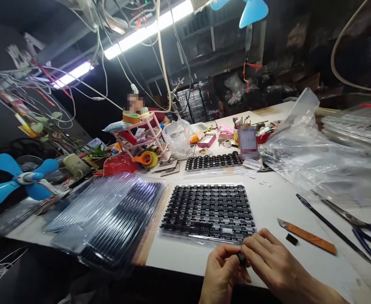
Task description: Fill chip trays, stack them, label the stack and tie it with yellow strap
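Close together at the table's front edge, my left hand and my right hand pinch one small black part between their fingertips. Just beyond them lies a clear plastic tray holding rows of small black parts. A second batch of black parts sits farther back. To the right of my right hand, a little black block rests on the white table beside an orange-handled knife.
Stacked clear trays lie left. Scissors and a long dark tool are at right, below plastic bags. A blue fan stands far left. A person is behind a pink rack.
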The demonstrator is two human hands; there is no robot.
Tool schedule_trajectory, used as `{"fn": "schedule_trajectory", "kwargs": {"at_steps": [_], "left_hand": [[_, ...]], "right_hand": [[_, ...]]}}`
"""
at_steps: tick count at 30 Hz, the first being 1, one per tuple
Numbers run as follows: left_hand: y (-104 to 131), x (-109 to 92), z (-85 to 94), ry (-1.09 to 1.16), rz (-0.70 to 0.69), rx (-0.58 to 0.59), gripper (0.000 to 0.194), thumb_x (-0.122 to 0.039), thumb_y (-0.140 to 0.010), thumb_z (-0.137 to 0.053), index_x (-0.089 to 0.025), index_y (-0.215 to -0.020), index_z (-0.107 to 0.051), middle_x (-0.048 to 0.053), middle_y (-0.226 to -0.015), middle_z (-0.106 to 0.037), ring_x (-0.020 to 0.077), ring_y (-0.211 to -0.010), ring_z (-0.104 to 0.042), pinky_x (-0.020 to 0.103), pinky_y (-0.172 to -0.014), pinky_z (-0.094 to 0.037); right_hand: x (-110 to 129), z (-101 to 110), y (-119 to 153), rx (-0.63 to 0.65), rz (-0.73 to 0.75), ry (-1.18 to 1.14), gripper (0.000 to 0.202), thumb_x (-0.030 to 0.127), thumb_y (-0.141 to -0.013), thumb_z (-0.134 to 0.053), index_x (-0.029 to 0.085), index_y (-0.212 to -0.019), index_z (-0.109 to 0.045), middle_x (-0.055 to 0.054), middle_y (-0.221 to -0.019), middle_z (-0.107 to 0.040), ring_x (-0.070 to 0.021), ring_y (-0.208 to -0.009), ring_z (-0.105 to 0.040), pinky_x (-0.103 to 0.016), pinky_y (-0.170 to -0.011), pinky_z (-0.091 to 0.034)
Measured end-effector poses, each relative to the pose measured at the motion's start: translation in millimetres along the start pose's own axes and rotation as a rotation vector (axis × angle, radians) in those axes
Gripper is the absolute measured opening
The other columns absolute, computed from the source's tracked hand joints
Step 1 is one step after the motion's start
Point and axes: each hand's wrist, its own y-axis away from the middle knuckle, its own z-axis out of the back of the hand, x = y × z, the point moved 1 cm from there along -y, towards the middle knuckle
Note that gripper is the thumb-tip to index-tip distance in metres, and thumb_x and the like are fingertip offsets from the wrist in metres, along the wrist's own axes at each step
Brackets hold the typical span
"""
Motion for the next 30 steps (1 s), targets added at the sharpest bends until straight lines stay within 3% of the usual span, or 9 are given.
{"fn": "schedule_trajectory", "kwargs": {"at_steps": [5, 14, 19, 21, 26, 30], "left_hand": [[1, -3, -4.0, 0.001, 0.013, 0.005, 0.035, -0.040, -0.065, -0.078, -0.013, -0.086, -0.070, 0.001, -0.065, -0.061, 0.0067, -0.049, -0.055, 0.019, -0.051, -0.039], [1, -2, -0.9, -0.013, 0.033, 0.024, 0.033, -0.038, -0.067, -0.077, -0.014, -0.087, -0.068, 0.001, -0.072, -0.062, 0.0061, -0.050, -0.054, 0.021, -0.053, -0.041], [2, 3, 4.2, -0.069, 0.032, 0.044, 0.030, -0.035, -0.070, -0.076, -0.013, -0.089, -0.067, 0.005, -0.074, -0.068, 0.0089, -0.053, -0.058, 0.021, -0.054, -0.042], [3, 2, 3.7, -0.079, 0.030, 0.027, 0.028, -0.032, -0.070, -0.076, -0.014, -0.089, -0.066, 0.006, -0.077, -0.069, 0.0093, -0.057, -0.060, 0.020, -0.056, -0.042], [9, -4, -0.6, -0.149, 0.049, -0.018, 0.026, -0.027, -0.071, -0.075, -0.016, -0.092, -0.067, 0.007, -0.090, -0.070, 0.0099, -0.068, -0.062, 0.020, -0.063, -0.043], [9, -8, -3.5, -0.208, 0.060, -0.041, 0.025, -0.025, -0.073, -0.073, -0.018, -0.095, -0.066, 0.006, -0.095, -0.069, 0.0107, -0.072, -0.062, 0.021, -0.068, -0.046]], "right_hand": [[3, 3, -3, -0.100, 0.023, 0.080, 0.028, -0.001, -0.085, -0.035, 0.010, -0.078, -0.060, -0.010, -0.074, -0.061, -0.0212, -0.074, -0.054, -0.037, -0.069, -0.037], [4, 1, -3, -0.057, 0.000, 0.114, 0.029, -0.001, -0.085, -0.033, 0.010, -0.079, -0.060, -0.008, -0.071, -0.059, -0.0191, -0.068, -0.052, -0.036, -0.068, -0.035], [-18, 4, 0, -0.070, -0.092, 0.167, 0.025, 0.000, -0.086, -0.038, 0.010, -0.079, -0.060, -0.009, -0.074, -0.058, -0.0185, -0.069, -0.050, -0.034, -0.067, -0.032], [-37, 7, 3, 0.002, -0.206, 0.218, 0.027, 0.000, -0.085, -0.038, 0.012, -0.073, -0.059, -0.007, -0.070, -0.057, -0.0171, -0.065, -0.048, -0.033, -0.065, -0.030], [-82, 14, 13, 0.345, -0.466, 0.300, 0.026, 0.006, -0.086, -0.044, 0.013, -0.068, -0.061, -0.008, -0.072, -0.061, -0.0171, -0.064, -0.049, -0.032, -0.065, -0.026], [-100, 17, 19, 0.469, -0.588, 0.249, 0.019, 0.013, -0.088, -0.048, 0.013, -0.077, -0.065, -0.009, -0.084, -0.063, -0.0175, -0.075, -0.054, -0.031, -0.069, -0.027]]}}
